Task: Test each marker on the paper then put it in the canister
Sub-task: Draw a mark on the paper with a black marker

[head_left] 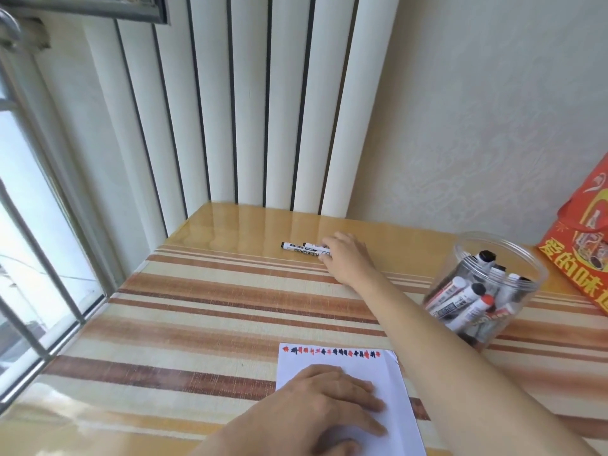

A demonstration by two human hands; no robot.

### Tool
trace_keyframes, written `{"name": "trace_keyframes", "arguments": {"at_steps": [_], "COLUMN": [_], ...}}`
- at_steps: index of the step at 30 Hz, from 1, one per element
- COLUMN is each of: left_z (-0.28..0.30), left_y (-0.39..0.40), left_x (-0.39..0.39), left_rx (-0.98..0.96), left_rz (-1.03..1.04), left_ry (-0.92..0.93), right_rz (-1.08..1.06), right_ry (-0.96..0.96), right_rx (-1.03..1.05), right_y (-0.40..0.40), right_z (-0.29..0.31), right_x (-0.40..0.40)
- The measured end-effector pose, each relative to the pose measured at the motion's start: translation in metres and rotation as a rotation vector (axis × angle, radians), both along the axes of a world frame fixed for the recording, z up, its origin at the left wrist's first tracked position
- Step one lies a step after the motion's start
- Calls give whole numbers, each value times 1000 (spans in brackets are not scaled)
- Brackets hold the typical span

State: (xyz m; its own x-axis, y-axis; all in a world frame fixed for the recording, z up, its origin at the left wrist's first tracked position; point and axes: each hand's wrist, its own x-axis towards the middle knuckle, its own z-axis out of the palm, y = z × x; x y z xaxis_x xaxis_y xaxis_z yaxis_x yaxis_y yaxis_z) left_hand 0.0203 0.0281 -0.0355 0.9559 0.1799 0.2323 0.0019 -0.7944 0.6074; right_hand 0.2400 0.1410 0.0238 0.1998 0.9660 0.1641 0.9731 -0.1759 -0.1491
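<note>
Striped table point(197, 311) runs from the window at frame left. Left hand point(332, 399) presses flat on the paper point(368, 366), lower centre. Two markers point(304, 249) lie mid-frame, the right hand point(348, 258) touching their ends, grip unclear. Canister point(487, 284) stands at right, near the table's back edge.

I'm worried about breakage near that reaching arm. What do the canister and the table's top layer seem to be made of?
The canister looks like clear, thin plastic: the markers inside show straight through its wall, though glass can't be ruled out. The table seems to have a glossy transparent sheet, plastic or glass, over a striped woven-looking cloth; it mirrors the radiator behind.
</note>
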Motion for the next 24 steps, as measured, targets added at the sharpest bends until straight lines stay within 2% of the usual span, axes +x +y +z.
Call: {"name": "trace_keyframes", "arguments": {"at_steps": [2, 4, 8, 13, 16, 21, 24], "left_z": [13, 24, 31, 33, 37, 36, 34], "left_y": [-8, -15, -17, -17, -18, -19, -20], "left_x": [-15, -25, -25, -24, -25, -25, -25], "left_rx": [36, 89, 51, 62, 57, 74, 96], "left_rz": [16, -3, -27, -33, -40, -43, -24], "left_ry": [-111, -147, -75, -42, -40, -48, -59], "right_rz": [3, 34, 93, 11, -27, 0, -1], "right_ry": [58, 125, 241, 489, 495, 348, 340], "right_rx": [-45, -61, -100, -107, -39, 54, 214], "right_y": [-11, -27, -77, -119, -126, -145, -167], "right_z": [2, 4, 5, 5, 4, 3, 12], "right_x": [-6, -8, -15, -19, -20, -17, -26]}}
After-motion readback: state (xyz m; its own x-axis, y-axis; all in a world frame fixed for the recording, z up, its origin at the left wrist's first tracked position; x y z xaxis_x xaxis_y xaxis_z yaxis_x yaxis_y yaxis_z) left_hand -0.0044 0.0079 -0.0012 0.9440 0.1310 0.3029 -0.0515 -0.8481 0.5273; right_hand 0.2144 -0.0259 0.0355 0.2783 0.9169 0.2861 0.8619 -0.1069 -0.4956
